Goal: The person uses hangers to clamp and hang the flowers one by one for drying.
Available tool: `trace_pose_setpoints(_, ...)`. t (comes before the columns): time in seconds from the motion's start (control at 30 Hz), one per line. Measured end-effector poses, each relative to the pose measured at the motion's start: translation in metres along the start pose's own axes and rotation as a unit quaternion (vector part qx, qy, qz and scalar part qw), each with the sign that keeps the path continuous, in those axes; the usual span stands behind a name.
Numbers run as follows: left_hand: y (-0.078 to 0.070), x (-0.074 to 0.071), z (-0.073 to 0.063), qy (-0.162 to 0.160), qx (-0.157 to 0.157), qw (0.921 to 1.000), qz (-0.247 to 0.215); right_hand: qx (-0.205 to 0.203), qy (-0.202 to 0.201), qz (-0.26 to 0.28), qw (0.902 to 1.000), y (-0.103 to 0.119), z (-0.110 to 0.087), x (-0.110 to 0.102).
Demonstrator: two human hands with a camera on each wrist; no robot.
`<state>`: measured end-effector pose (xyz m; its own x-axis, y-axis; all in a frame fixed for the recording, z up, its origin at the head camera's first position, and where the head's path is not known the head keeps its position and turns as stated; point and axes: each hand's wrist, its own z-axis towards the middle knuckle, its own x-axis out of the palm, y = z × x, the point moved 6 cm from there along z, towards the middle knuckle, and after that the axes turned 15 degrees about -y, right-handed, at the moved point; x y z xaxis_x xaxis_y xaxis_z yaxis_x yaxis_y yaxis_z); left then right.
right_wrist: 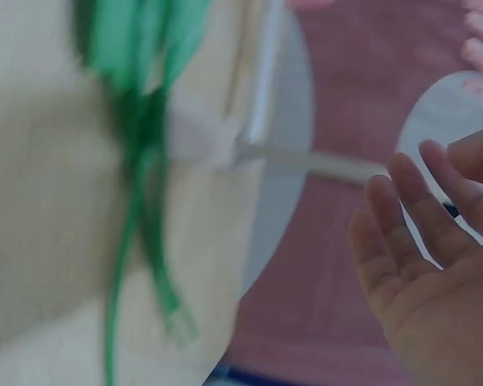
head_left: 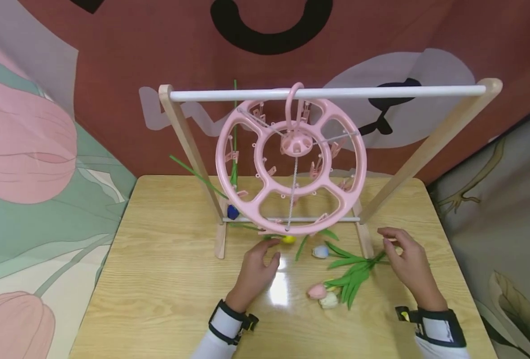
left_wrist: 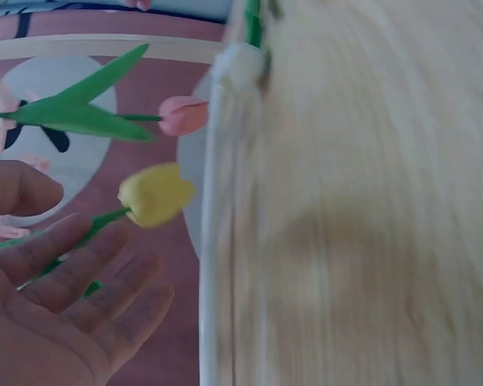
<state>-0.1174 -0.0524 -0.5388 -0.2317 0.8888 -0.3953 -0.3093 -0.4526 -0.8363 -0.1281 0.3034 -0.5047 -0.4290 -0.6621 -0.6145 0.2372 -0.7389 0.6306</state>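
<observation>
A pink round clip hanger (head_left: 296, 144) hangs by its hook from a white rod (head_left: 229, 95). Artificial tulips are clipped to it: a dark blue tulip (head_left: 233, 212) at the left, a yellow tulip (head_left: 288, 240) at the front, and a pink tulip (left_wrist: 183, 116) visible in the left wrist view. My left hand (head_left: 258, 271) is beside the yellow bloom, fingers loosely bent and holding nothing. To the right, my right hand (head_left: 409, 264) hovers near the stems of a loose tulip bunch (head_left: 356, 274), its fingers relaxed and apart from them.
The rod belongs to a wooden stand (head_left: 433, 144) whose feet rest on the table (head_left: 166, 279). Pink, white and light blue blooms (head_left: 320, 252) from the loose bunch lie in front of the stand's right foot. A patterned cloth (head_left: 125, 60) covers the wall behind.
</observation>
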Motion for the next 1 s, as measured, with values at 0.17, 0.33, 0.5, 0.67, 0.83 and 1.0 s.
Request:
trace_pose_setpoints(0.17,0.011,0.004,-0.005,0.035,0.051,0.9937,0.094,-0.055,0.05,-0.077,0.9942,-0.022,-0.012,0.009)
trace_pose_setpoints(0.33,0.017,0.007,-0.008,0.05,0.095,0.9843,0.14,-0.123,0.085,-0.116,0.982,-0.033,-0.026,0.021)
trace_pose_setpoints(0.5,0.022,0.009,-0.01,0.062,0.134,0.9727,0.179,-0.169,0.083,-0.138,0.9724,-0.037,-0.033,0.028)
trace_pose_setpoints(0.67,0.023,0.011,-0.013,0.063,0.167,0.964,0.198,-0.2,0.075,-0.139,0.9671,-0.037,-0.035,0.03)
trace_pose_setpoints(0.83,0.019,0.012,-0.013,0.066,0.193,0.9554,0.214,-0.202,0.089,-0.135,0.9659,-0.034,-0.034,0.027)
trace_pose_setpoints(1.0,0.007,0.015,-0.014,0.068,0.25,0.9262,0.273,-0.197,0.105,-0.146,0.9637,-0.021,-0.03,0.019)
